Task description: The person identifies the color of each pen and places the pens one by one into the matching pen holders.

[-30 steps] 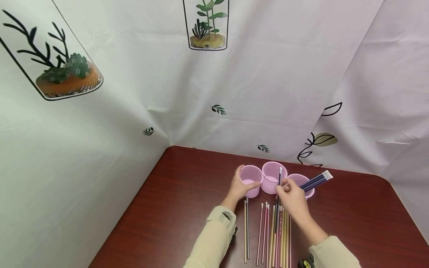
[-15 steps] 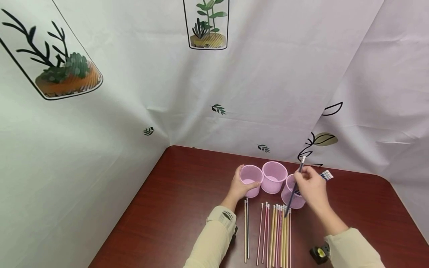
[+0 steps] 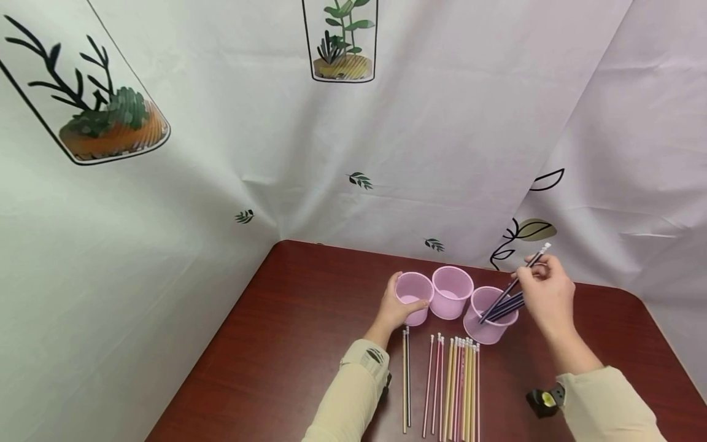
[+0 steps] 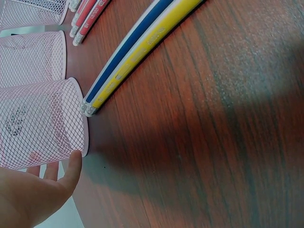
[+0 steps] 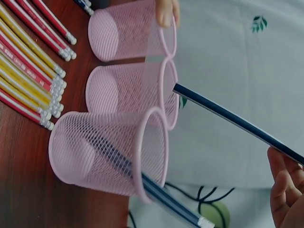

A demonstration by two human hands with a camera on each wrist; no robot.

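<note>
Three pink mesh cups stand in a row on the dark red table (image 3: 309, 319). My left hand (image 3: 402, 301) grips the left cup (image 3: 415, 288) (image 4: 38, 123), thumb (image 4: 72, 165) on its wall. My right hand (image 3: 531, 269) pinches a dark blue pencil (image 3: 510, 288) (image 5: 228, 118) near its eraser end, and the pencil slants down with its tip inside the right cup (image 3: 486, 325) (image 5: 109, 152). A few blue pencils (image 3: 510, 306) (image 5: 161, 192) lean in that cup. The middle cup (image 3: 452, 291) (image 5: 128, 90) looks empty.
A row of several pink and yellow pencils (image 3: 458, 387) lies in front of the cups, with two more pencils (image 3: 406, 380) (image 4: 137, 52) apart to the left. A white curtain (image 3: 221, 153) with plant prints hangs close behind the table's far edge.
My right hand lifted a dark blue pencil from the row, carried it right and up, and now its tip sits in the right cup. The left hand stayed on the left cup.
</note>
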